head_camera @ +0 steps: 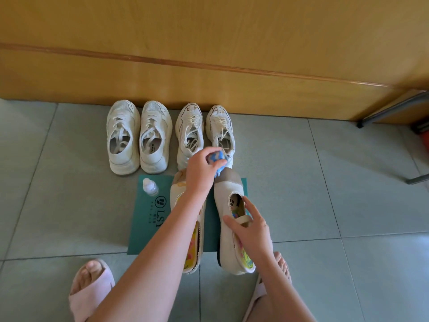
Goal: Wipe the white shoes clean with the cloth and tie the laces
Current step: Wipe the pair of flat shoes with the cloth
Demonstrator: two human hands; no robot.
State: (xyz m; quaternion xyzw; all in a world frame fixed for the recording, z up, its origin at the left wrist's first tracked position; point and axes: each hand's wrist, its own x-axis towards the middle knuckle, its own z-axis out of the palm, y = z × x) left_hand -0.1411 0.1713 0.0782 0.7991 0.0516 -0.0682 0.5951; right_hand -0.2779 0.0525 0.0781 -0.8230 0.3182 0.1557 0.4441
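Two cream slip-on shoes lie side by side on a green mat. My left hand grips a blue patterned cloth at the brown toe of the right slip-on shoe. My left forearm crosses over the left slip-on shoe. My right hand pinches the elastic strap across the right shoe's opening. Behind them stand two pairs of white lace-up sneakers: one pair at the left, another pair at the right, with loose laces.
A small clear bottle with a white cap stands on the mat's far left corner. A wooden panel runs behind the sneakers. Metal furniture legs are at the right. My feet in pink slippers rest on the grey tiles.
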